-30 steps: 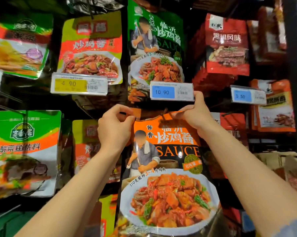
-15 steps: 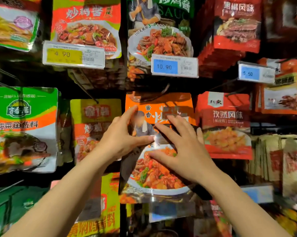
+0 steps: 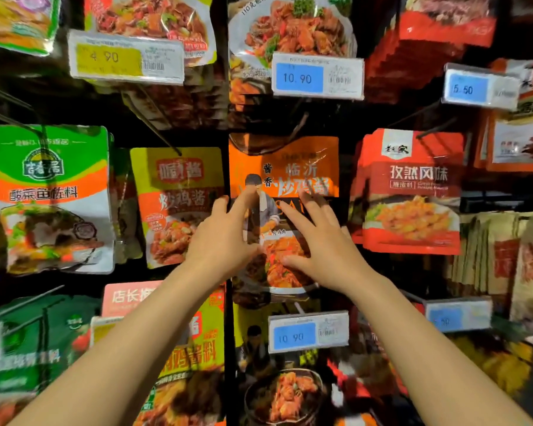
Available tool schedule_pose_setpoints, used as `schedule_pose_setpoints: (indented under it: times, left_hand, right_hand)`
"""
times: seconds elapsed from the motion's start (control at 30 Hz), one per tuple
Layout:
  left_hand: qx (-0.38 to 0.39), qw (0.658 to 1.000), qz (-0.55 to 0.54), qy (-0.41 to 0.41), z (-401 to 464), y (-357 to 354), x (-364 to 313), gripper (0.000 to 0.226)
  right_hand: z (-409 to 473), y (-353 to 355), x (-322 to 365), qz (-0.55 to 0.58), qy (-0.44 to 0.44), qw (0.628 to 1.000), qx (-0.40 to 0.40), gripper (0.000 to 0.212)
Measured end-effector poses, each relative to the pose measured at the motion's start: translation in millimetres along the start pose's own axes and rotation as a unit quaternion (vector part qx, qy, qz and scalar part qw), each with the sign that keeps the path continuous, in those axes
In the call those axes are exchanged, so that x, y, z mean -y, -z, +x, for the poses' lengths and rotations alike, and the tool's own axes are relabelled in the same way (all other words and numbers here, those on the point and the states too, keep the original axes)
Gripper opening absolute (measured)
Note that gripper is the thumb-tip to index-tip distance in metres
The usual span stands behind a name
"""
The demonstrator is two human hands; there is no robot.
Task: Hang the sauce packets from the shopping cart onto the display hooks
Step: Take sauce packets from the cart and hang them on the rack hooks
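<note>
1. Head view, the packet in hand: the orange sauce packet (image 3: 285, 167) hangs at the centre of the display, its top edge tucked under a dark hook (image 3: 295, 130) at 12 o'clock from the hands. It looks hung already, though the hole on the hook is too dark to confirm.

2. Head view, the hands: the left hand (image 3: 222, 241) lies against the packet's left edge with fingers spread and nearly straight, holding nothing. The right hand (image 3: 317, 241) lies flat on the packet's face, fingers fanned toward 11 o'clock, also gripping nothing. Both seem to be smoothing or steadying the packet, not carrying it.

3. Head view, neighbours: a yellow packet (image 3: 179, 204) hangs at 9 o'clock from the hands and a red packet (image 3: 412, 192) at 3 o'clock. A green packet (image 3: 47, 198) sits farther out at 9 o'clock. A blue 10.90 price tag (image 3: 317, 76) sits at 12 o'clock above the orange packet, and another like it (image 3: 308, 333) at 6 o'clock below.

4. Progress, as a judgement: this packet's hanging appears finished or nearly so; what is left is to let go. The shopping cart is not in view, so how many packets remain cannot be told.
</note>
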State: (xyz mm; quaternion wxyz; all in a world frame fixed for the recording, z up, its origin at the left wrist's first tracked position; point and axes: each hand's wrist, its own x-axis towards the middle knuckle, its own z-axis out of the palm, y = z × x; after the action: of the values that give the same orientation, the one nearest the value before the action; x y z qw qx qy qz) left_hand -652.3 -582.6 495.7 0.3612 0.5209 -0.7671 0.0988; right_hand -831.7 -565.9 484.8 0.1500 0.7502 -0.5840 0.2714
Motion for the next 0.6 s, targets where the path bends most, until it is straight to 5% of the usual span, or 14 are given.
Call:
schedule_pose_setpoints:
  times: [0.13, 0.27, 0.6]
  left_hand:
    - [-0.103, 0.993, -0.015, -0.051, -32, 18, -2, 0.064]
    - [-0.122, 0.985, -0.081, -0.088, -64, 41, 3, 0.036]
    - [-0.153, 0.983, -0.105, -0.009, -168, 120, 103, 0.031]
  right_hand:
    - [-22, 2, 6, 0.094, 0.005, 0.996, -0.009, 0.077]
    - [-43, 13, 37, 0.143, 0.041, 0.987, -0.059, 0.061]
    - [-72, 0, 188, 0.216, 0.115, 0.97, 0.007, 0.03]
